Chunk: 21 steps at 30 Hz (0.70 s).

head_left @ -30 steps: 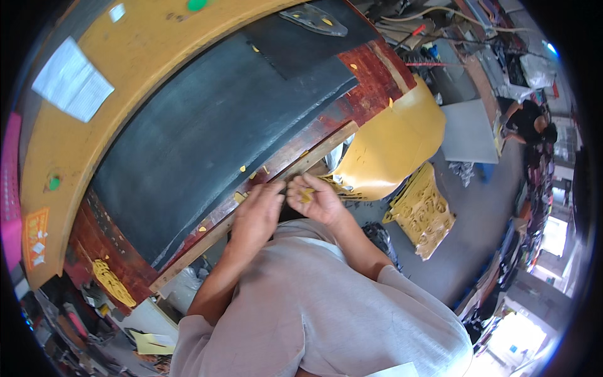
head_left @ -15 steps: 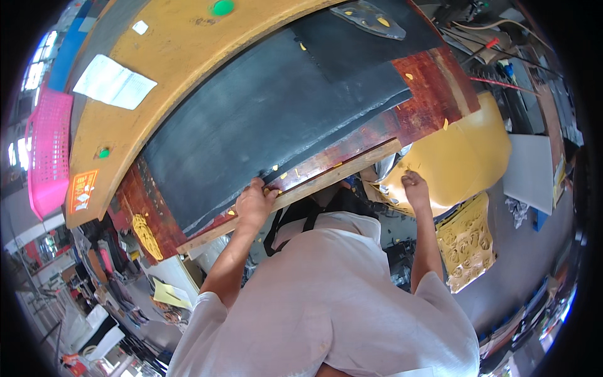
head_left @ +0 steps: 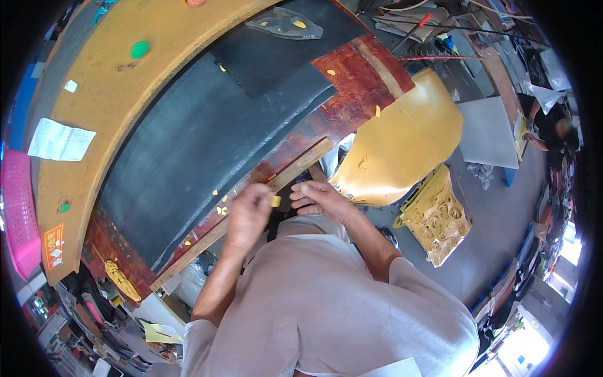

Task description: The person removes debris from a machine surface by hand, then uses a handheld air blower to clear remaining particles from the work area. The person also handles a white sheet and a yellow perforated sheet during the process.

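Note:
My left hand (head_left: 249, 213) is raised over the wooden front edge of the work board, smeared a little by motion. Its fingers are closed, and a small yellow piece (head_left: 276, 201) sticks out at their tips. Just to the right is my right hand (head_left: 321, 200), fingers stretched towards the left one and slightly apart, with nothing visible in them. Several small yellow scraps (head_left: 221, 211) lie along the near edge of the dark sheet (head_left: 182, 138), which covers much of the worn red board (head_left: 361, 81).
A curved yellow machine beam (head_left: 119, 81) spans the far side, bearing green buttons and a paper. To the right hang a glossy yellow sheet (head_left: 402, 138) and a cut-out yellow sheet (head_left: 440, 217). A clear cutting die (head_left: 286, 24) rests at the back. Another person (head_left: 553, 129) stands far right.
My left hand has lifted off the board's edge with the yellow piece. My right hand has come left from the glossy yellow sheet to beside it. The whole view has shifted.

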{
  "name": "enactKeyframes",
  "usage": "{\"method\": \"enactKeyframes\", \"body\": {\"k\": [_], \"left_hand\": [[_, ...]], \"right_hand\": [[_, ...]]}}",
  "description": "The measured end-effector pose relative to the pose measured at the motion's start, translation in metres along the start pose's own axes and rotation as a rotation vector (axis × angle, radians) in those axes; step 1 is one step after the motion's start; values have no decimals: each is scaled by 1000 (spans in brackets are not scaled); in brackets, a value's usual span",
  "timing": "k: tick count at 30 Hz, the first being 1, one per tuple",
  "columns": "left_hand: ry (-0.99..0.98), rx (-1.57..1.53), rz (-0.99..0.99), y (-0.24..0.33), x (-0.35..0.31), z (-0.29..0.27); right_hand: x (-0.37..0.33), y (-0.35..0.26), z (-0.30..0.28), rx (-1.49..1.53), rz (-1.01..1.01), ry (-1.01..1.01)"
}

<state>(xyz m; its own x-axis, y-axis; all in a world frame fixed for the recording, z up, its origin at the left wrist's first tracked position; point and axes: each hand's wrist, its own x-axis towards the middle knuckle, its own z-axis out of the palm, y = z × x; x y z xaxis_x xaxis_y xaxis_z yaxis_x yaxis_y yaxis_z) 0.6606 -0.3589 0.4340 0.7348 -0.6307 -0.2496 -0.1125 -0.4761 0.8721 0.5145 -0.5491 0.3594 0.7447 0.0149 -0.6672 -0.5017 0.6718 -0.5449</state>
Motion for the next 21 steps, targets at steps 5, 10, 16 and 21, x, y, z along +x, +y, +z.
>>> {"method": "enactKeyframes", "body": {"k": [5,10,16,21], "left_hand": [[-239,9,60,38,-6,37],[-84,144,-72,6,-3,-5],[82,234,-216,-33,-35,-39],[21,104,-430,-48,-69,-22]], "right_hand": [[-17,14,-24,515,30,-29],[-1,25,-111,368,-183,450],[52,45,-214,-111,139,835],[63,100,-251,-213,258,680]]}}
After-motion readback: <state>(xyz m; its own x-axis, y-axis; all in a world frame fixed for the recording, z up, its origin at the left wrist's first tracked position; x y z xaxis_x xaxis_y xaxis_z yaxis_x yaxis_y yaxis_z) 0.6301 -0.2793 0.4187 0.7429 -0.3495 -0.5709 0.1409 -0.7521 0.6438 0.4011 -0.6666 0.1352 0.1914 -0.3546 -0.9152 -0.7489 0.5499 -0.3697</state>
